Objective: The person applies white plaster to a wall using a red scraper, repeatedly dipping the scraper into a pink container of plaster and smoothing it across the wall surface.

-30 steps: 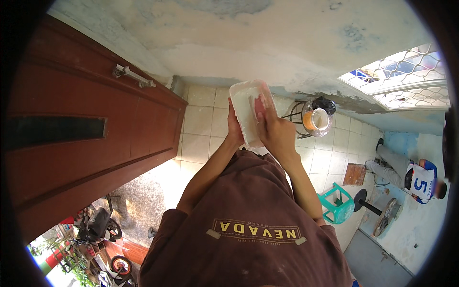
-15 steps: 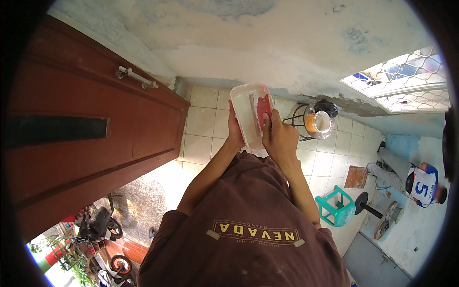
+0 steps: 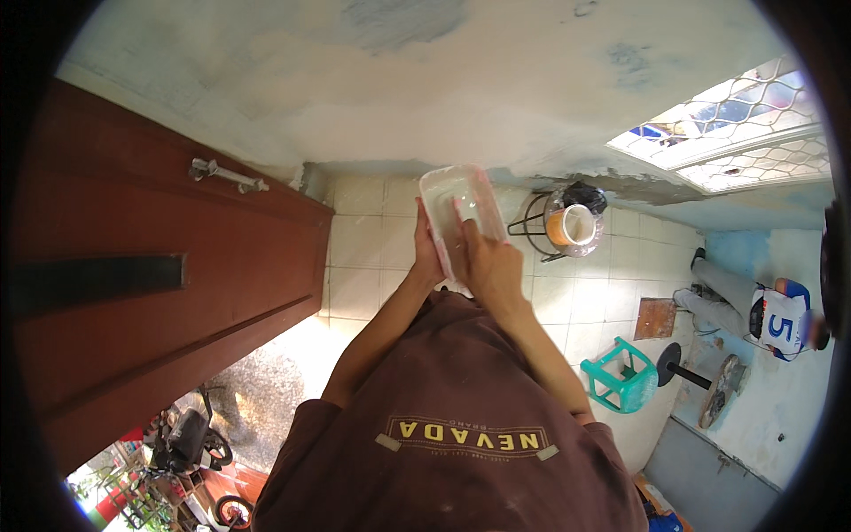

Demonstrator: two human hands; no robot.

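A white rectangular plastic tub (image 3: 493,200), smeared with pale paste and pinkish along its rim, is held up in front of my chest. My left hand (image 3: 428,250) grips its left side from outside, fingers closed round the edge. Inside the tub, my right hand (image 3: 493,269) closes on a flat red scraper (image 3: 456,210). Only a narrow strip of the scraper shows; the hand hides the rest. Pale paste (image 3: 479,211) coats the tub's bottom.
A patchy plastered wall (image 3: 425,97) rises ahead, with a brown door (image 3: 133,222) at left. A dark-framed stool (image 3: 530,227) carries an orange-and-white bucket (image 3: 573,225). A green plastic stool (image 3: 620,379) and another person (image 3: 753,310) are at right. A motorcycle (image 3: 186,439) stands lower left.
My right hand has turned the scraper from lying broad side up to nearly edge-on in the tub and shifted left. The tub has dipped slightly, and the view has shifted a little.
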